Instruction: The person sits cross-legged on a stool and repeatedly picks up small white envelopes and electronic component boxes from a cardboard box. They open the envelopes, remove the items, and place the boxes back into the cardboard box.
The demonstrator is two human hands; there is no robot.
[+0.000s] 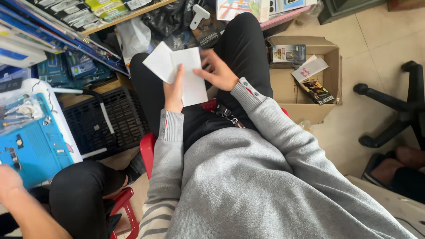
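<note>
the person is sitting on a red stool [147,148] with both hands over the lap, working a white folded paper [179,71]. the left hand [173,90] is gripping the paper's lower edge, thumb lying up along its face, so its grip is clenched on the sheet. the right hand [218,71] is resting against the paper's right side, fingers spread and partly blurred; whether its grip is actually closing on the sheet cannot be told. a cardboard box [330,79] holding small packages is sitting on the floor just beside the right knee. another person's hand [9,183] is hovering near a blue mat [37,150] at far left.
</note>
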